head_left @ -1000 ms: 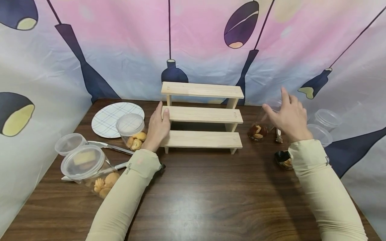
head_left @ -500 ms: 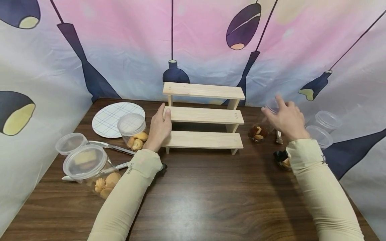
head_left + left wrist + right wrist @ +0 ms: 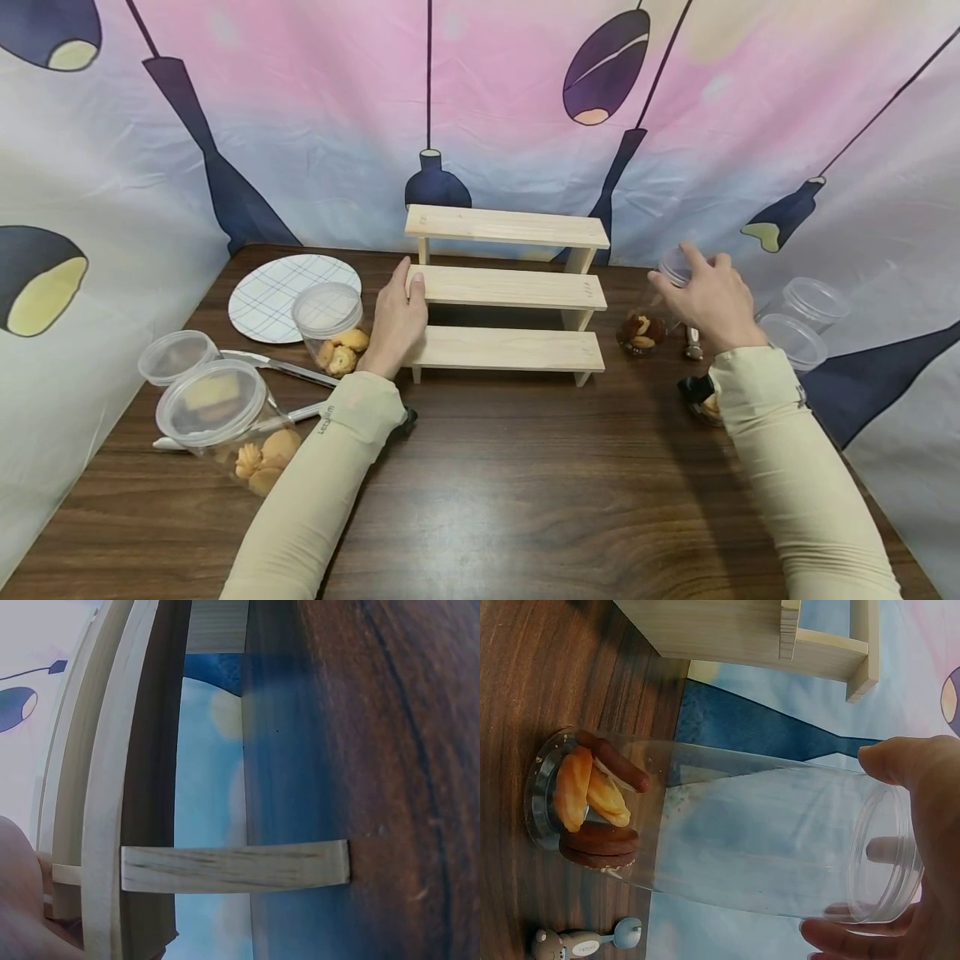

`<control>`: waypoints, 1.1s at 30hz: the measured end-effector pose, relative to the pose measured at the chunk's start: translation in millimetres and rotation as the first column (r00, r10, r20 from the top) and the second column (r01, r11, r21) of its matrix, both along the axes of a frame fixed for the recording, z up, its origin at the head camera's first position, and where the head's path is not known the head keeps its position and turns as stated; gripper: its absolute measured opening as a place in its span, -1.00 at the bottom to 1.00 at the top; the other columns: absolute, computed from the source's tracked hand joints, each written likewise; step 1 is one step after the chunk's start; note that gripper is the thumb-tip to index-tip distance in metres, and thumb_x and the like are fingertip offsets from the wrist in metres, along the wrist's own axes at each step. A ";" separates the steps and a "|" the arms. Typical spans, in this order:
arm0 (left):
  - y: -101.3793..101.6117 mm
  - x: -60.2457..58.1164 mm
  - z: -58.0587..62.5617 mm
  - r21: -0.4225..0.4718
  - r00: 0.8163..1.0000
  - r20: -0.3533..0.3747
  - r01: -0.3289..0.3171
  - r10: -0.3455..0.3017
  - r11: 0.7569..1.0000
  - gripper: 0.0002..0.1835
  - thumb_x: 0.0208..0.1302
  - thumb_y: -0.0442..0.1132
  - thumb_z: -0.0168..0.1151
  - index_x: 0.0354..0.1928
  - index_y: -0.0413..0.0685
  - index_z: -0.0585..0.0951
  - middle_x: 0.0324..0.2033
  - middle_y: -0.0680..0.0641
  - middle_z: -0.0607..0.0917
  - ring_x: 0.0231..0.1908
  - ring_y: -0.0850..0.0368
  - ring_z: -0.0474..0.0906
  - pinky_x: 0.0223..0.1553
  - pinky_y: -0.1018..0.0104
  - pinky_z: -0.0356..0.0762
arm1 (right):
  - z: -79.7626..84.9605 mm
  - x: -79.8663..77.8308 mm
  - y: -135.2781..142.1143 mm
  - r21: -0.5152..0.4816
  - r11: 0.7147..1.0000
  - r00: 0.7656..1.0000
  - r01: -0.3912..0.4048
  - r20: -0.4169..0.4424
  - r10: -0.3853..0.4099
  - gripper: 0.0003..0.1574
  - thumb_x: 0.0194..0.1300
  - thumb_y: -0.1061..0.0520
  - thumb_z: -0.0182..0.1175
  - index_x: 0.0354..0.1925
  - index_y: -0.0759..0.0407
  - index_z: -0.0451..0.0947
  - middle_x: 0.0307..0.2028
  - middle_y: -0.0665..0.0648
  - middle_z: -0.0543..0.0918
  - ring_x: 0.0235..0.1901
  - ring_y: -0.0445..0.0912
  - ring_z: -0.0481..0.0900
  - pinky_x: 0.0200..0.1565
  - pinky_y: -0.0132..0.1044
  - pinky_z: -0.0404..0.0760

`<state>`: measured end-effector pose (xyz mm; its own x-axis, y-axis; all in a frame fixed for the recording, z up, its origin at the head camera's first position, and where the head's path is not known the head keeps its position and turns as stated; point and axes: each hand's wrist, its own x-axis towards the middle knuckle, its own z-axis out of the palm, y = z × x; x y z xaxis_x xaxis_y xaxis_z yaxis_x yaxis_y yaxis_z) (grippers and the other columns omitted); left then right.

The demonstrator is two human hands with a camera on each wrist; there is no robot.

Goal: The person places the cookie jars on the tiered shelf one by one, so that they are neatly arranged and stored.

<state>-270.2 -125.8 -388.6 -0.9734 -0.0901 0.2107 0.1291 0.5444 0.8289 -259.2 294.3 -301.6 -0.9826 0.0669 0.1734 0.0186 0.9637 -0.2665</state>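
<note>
A three-step wooden display stand stands at the back middle of the table. My left hand grips its left end, thumb on the middle step and fingers along the side. In the left wrist view the stand's front leg reaches down to the table. To the right of the stand is a tall clear jar with several cookies at its bottom, brown and golden. My right hand holds it around the lid from above, thumb on one side and fingers on the other.
A bear-handled spoon lies beside the tall jar. Clear containers stand at far right, with cookies near my right wrist. On the left are a checked plate, a cookie jar, a larger cookie jar and a knife.
My right hand has come down and slightly left onto the tall jar's lid, its fingers closing around it. My left hand stays at the stand, and the jars have not moved.
</note>
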 end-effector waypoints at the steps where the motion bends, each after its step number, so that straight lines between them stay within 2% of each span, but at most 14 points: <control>1: 0.2 0.0 0.1 0.002 1.000 0.000 0.000 0.000 1.000 -0.35 0.59 0.12 -0.33 0.58 0.02 0.06 0.49 -0.20 0.21 0.48 -0.16 0.09 0.48 -0.03 0.08 | 0.2 0.1 0.0 -0.002 1.000 1.000 0.000 -0.002 0.000 0.10 0.34 -0.54 -0.08 0.57 0.04 0.03 0.17 0.68 0.24 0.00 0.55 0.37 -0.13 0.41 0.41; 17: -0.7 -0.5 -1.4 0.005 1.000 0.000 0.012 -0.012 1.000 -0.35 0.59 0.13 -0.35 0.58 0.02 0.06 0.50 -0.20 0.19 0.49 -0.16 0.08 0.48 -0.06 0.07 | 4.7 3.1 -1.8 -0.023 1.000 0.999 -0.004 -0.047 0.003 0.09 0.32 -0.55 -0.09 0.53 0.06 0.13 0.17 0.67 0.26 -0.06 0.46 0.40 -0.20 0.34 0.43; 25: -1.0 -1.3 -1.1 0.006 1.000 -0.005 0.014 -0.014 1.000 -0.35 0.59 0.14 -0.36 0.58 0.04 0.06 0.50 -0.19 0.21 0.48 -0.17 0.08 0.47 -0.08 0.07 | 28.7 2.4 -7.6 -0.001 1.000 0.997 0.006 -0.079 -0.007 0.09 0.32 -0.56 -0.10 0.54 0.05 0.13 0.22 0.66 0.23 0.04 0.52 0.36 -0.10 0.45 0.40; 33: -1.2 -1.1 -2.5 0.006 1.000 -0.004 0.013 -0.013 1.000 -0.35 0.59 0.13 -0.35 0.58 0.01 0.07 0.50 -0.19 0.20 0.48 -0.18 0.08 0.47 -0.09 0.07 | 63.4 -2.8 -11.9 0.031 1.000 0.995 0.000 -0.097 0.003 0.11 0.32 -0.57 -0.11 0.56 0.03 0.09 0.24 0.67 0.22 0.03 0.54 0.35 -0.10 0.47 0.38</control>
